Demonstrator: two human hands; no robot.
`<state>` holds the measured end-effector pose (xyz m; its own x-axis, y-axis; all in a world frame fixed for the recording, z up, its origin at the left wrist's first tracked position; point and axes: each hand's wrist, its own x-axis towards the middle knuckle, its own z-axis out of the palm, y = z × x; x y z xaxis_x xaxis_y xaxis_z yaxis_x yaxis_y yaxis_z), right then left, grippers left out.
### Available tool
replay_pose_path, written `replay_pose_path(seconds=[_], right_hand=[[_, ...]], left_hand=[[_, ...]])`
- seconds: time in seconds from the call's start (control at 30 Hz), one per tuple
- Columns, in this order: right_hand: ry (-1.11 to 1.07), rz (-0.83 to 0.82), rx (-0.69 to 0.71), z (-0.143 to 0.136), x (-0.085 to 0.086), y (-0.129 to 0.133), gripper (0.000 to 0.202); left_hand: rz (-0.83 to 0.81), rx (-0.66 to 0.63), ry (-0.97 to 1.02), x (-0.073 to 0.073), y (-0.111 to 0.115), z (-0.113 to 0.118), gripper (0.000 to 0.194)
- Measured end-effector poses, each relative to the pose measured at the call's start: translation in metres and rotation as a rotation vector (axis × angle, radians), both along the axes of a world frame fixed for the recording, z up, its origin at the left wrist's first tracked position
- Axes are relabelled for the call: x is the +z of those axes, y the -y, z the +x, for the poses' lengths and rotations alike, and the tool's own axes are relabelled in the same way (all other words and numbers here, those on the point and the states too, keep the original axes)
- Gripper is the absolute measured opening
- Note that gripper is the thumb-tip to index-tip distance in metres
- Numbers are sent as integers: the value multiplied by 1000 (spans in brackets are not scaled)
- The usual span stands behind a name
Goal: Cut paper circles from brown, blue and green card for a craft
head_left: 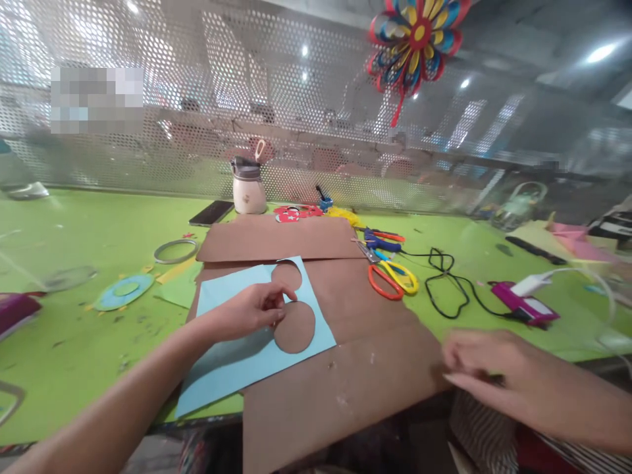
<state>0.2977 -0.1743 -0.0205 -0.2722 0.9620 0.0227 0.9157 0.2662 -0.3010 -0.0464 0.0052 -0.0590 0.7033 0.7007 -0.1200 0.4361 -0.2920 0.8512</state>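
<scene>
A light blue sheet of paper [232, 365] with two round openings lies on brown cardboard [340, 388]. Brown shows through both openings. My left hand [261, 305] is over the sheet between the openings, its fingers curled and pinching the paper by the lower opening's edge. Past the cardboard's right corner is my right hand [494, 368], smeared by motion. Its fingers look bent, but whether they hold anything does not show. Scissors with red and yellow handles [395, 280] rest at the cardboard's upper right, beside a blue glue gun [380, 241].
On the green table [143, 349] stand a white bottle [249, 194] and a phone [212, 212]. A roll of tape [176, 251] and a blue paper ring [124, 291] lie left. A black cable [447, 289] runs to a purple power strip [526, 306]. Behind is a perforated screen [197, 151].
</scene>
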Motion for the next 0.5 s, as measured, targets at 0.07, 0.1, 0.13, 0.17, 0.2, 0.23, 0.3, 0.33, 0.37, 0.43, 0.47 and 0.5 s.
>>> replay_pose_path(seconds=[0.07,0.1,0.13,0.17,0.2,0.23,0.3,0.33,0.37,0.43,0.47,0.5], right_hand=[[-141,-147,77,-29,7,-46,12],[-247,-188,84,-43,6,-70,8],[-384,-247,61,-57,2,-93,6],[-441,-275,50,-70,-5,-115,6],[-474,-301,37,-83,-13,-135,10],[-498,-319,17,-95,-22,-154,18],[-525,-335,-37,-117,-38,-182,30],[-534,-327,-63,-126,-44,-192,31],[-547,-318,-80,-134,-48,-198,28],[-585,-301,-68,-145,-51,-204,25],[-605,-293,-39,-149,-51,-203,23],[-623,-281,-2,-152,-49,-201,23]], left_hand=[[58,3,-32,0,1,1,25],[77,2,-42,0,2,1,24],[90,2,-47,0,2,1,23],[101,2,-50,0,3,1,23],[113,3,-55,0,3,0,22],[125,2,-60,0,3,0,21],[137,-7,-74,0,4,0,20],[137,-15,-81,1,5,0,20],[139,-21,-90,2,7,0,20],[175,-16,-121,4,12,2,19],[214,-4,-142,6,16,2,18],[251,4,-163,7,21,3,18]])
